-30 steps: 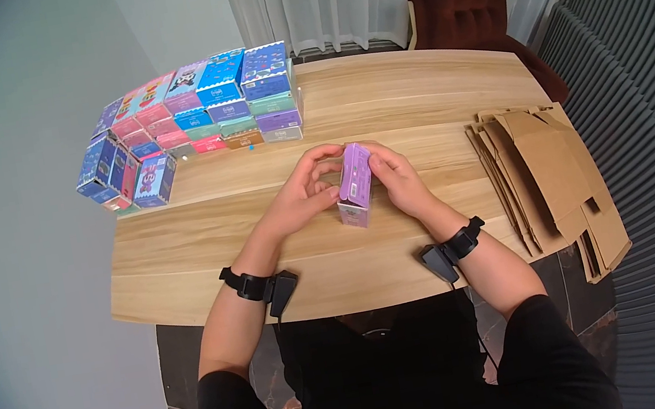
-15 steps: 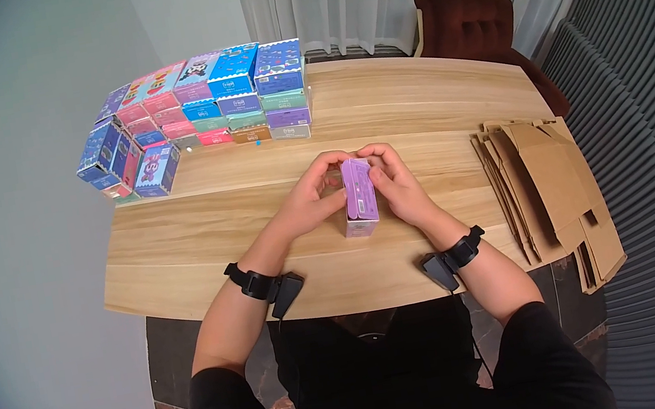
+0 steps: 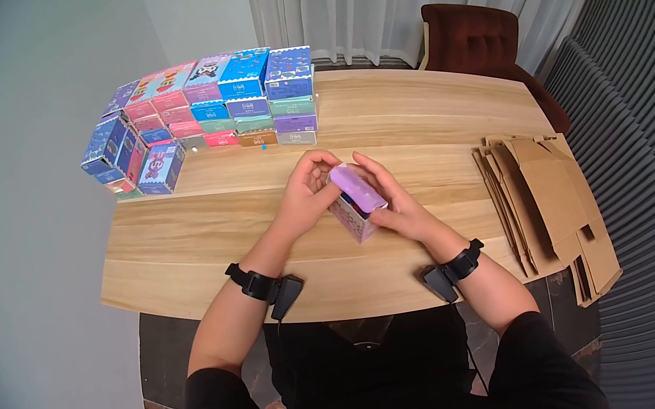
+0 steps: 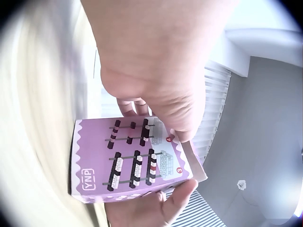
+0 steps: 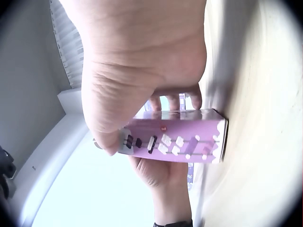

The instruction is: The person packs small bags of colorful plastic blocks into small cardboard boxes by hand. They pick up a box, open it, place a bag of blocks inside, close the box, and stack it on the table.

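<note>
A small purple box [image 3: 352, 219] stands on the wooden table between both hands, turned at an angle, its purple top flap [image 3: 358, 189] partly raised with dark contents showing beneath. The left hand [image 3: 309, 195] holds the box from the left, thumb at the flap and fingers behind. On the other side the right hand [image 3: 398, 203] grips it, thumb at the near top corner. The left wrist view shows the box's printed side [image 4: 128, 161] with the thumb at its top edge; in the right wrist view another printed side [image 5: 175, 139] faces the camera.
Stacked colourful boxes [image 3: 243, 88] line the table's back left, with a single box [image 3: 162, 170] in front of them. Flattened brown cardboard [image 3: 552, 197] lies at the right edge. Behind the table stands a brown chair [image 3: 473, 37].
The box has turned between the hands, and its top flap has lifted to show the inside. The right thumb has moved down to the box's near corner. The head view has shifted slightly.
</note>
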Demonstrator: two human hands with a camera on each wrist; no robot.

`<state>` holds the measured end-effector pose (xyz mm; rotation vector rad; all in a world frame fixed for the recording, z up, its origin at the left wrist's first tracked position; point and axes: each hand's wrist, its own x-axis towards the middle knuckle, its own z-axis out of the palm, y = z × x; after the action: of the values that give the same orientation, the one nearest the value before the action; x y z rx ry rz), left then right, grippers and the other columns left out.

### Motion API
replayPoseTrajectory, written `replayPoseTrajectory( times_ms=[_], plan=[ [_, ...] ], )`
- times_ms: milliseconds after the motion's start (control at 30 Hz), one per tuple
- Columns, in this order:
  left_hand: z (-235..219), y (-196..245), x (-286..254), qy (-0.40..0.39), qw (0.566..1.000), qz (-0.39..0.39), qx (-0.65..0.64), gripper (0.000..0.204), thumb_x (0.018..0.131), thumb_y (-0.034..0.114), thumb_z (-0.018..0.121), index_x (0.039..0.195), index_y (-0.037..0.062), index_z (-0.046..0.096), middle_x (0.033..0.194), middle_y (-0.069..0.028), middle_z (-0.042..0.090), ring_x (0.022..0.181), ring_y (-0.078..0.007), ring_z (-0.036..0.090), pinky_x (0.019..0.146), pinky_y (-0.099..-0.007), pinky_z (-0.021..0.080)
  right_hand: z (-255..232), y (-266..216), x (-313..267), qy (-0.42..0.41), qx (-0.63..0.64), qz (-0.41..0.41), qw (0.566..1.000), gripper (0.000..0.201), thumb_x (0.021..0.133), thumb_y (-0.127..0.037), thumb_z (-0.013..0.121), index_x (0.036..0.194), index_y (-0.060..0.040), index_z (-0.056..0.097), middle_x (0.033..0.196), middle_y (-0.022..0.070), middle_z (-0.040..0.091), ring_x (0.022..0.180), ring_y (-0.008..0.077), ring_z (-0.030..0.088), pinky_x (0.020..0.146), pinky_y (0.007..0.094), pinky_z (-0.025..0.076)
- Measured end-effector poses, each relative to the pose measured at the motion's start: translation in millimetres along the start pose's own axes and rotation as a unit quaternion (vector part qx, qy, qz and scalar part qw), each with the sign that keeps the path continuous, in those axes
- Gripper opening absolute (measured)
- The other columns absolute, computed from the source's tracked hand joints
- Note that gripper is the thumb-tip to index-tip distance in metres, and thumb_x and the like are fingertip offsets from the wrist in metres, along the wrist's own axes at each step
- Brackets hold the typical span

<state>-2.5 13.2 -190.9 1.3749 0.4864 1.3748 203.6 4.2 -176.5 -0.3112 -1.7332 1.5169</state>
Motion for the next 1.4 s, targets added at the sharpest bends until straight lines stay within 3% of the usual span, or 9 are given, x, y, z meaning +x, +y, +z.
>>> replayPoseTrajectory(
  times_ms=[200, 400, 500, 700, 800, 900, 1000, 1100, 1400],
  plan=[
    [-2.3, -3.0, 0.2, -0.020, 0.999, 0.024, 0.016, 0.028, 0.089, -0.005, 0.060, 0.114, 0.0028, 0.050, 0.105, -0.0044, 0.058, 0.095, -0.0095, 0.057, 0.083, -0.0257, 0.048, -0.1, 10.9, 2.8, 0.056, 0.025, -0.016, 0.998, 0.061, 0.093, -0.012, 0.061, 0.146, -0.0027, 0.032, 0.145, 0.0155, 0.042, 0.134, 0.0237, 0.043, 0.110, 0.0350, 0.034],
    [-1.1, 0.2, 0.3, -0.046, 0.996, 0.042, 0.056, 0.026, 0.091, -0.003, 0.059, 0.114, 0.0026, 0.050, 0.111, -0.0044, 0.052, 0.100, -0.0104, 0.055, 0.084, -0.0263, 0.047, -2.1, 13.9, -0.9, 0.197, 0.110, 0.004, 0.974, 0.047, 0.099, -0.025, 0.056, 0.138, -0.0016, 0.046, 0.135, 0.0120, 0.052, 0.124, 0.0184, 0.048, 0.104, 0.0336, 0.038],
    [-6.4, 2.6, -0.9, -0.087, 0.988, 0.021, 0.128, 0.025, 0.091, -0.003, 0.059, 0.114, 0.0029, 0.050, 0.113, -0.0046, 0.050, 0.105, -0.0105, 0.053, 0.088, -0.0270, 0.046, 2.1, 4.1, -1.5, 0.182, 0.082, -0.023, 0.980, 0.048, 0.098, -0.028, 0.058, 0.137, -0.0019, 0.048, 0.135, 0.0127, 0.052, 0.127, 0.0208, 0.047, 0.106, 0.0351, 0.037],
    [2.7, 2.4, -0.5, -0.041, 0.998, -0.009, -0.054, 0.026, 0.090, -0.002, 0.060, 0.114, 0.0045, 0.050, 0.121, -0.0046, 0.048, 0.110, -0.0121, 0.051, 0.096, -0.0288, 0.042, -1.9, -0.5, 1.5, 0.049, 0.002, -0.109, 0.993, 0.042, 0.095, -0.021, 0.061, 0.131, -0.0018, 0.053, 0.141, 0.0145, 0.045, 0.132, 0.0256, 0.044, 0.110, 0.0401, 0.034],
    [1.8, 6.8, -0.9, -0.055, 0.997, -0.022, -0.051, 0.032, 0.086, -0.004, 0.062, 0.115, 0.0049, 0.051, 0.124, -0.0059, 0.047, 0.114, -0.0142, 0.050, 0.099, -0.0306, 0.041, -6.2, 6.8, 0.6, 0.066, 0.031, -0.081, 0.994, 0.035, 0.092, -0.015, 0.062, 0.124, -0.0013, 0.058, 0.140, 0.0149, 0.046, 0.132, 0.0262, 0.044, 0.110, 0.0402, 0.035],
    [-5.0, 8.8, 1.3, -0.111, 0.993, 0.029, 0.033, 0.035, 0.083, -0.004, 0.064, 0.116, 0.0045, 0.053, 0.125, -0.0074, 0.047, 0.119, -0.0172, 0.049, 0.102, -0.0327, 0.039, -5.9, 5.4, -0.4, 0.076, 0.016, -0.075, 0.994, 0.028, 0.091, -0.008, 0.061, 0.118, -0.0011, 0.061, 0.138, 0.0150, 0.047, 0.128, 0.0258, 0.047, 0.108, 0.0390, 0.037],
    [-6.3, 14.6, 0.4, -0.149, 0.985, -0.034, -0.081, 0.036, 0.082, -0.002, 0.065, 0.116, 0.0042, 0.055, 0.129, -0.0087, 0.046, 0.122, -0.0198, 0.048, 0.104, -0.0344, 0.038, -6.7, 7.0, -1.2, 0.107, -0.009, -0.064, 0.992, 0.023, 0.092, -0.013, 0.061, 0.113, -0.0039, 0.064, 0.136, 0.0143, 0.049, 0.124, 0.0238, 0.049, 0.103, 0.0387, 0.040],
    [-3.1, 19.1, -0.3, -0.153, 0.986, -0.026, -0.054, 0.026, 0.087, 0.002, 0.062, 0.112, 0.0039, 0.058, 0.129, -0.0088, 0.047, 0.121, -0.0200, 0.048, 0.103, -0.0346, 0.038, -10.1, 8.6, -2.2, 0.117, 0.011, -0.052, 0.992, 0.022, 0.090, -0.002, 0.059, 0.111, -0.0007, 0.064, 0.133, 0.0143, 0.050, 0.123, 0.0226, 0.050, 0.104, 0.0361, 0.040],
    [-3.3, 10.8, -0.6, -0.102, 0.993, -0.059, -0.010, 0.016, 0.089, -0.003, 0.059, 0.104, 0.0027, 0.063, 0.125, -0.0096, 0.050, 0.119, -0.0186, 0.049, 0.099, -0.0325, 0.042, -10.9, 10.9, -2.2, 0.140, 0.024, -0.049, 0.989, 0.019, 0.092, -0.002, 0.057, 0.110, -0.0003, 0.063, 0.131, 0.0147, 0.053, 0.119, 0.0217, 0.053, 0.100, 0.0349, 0.045]
  ],
)
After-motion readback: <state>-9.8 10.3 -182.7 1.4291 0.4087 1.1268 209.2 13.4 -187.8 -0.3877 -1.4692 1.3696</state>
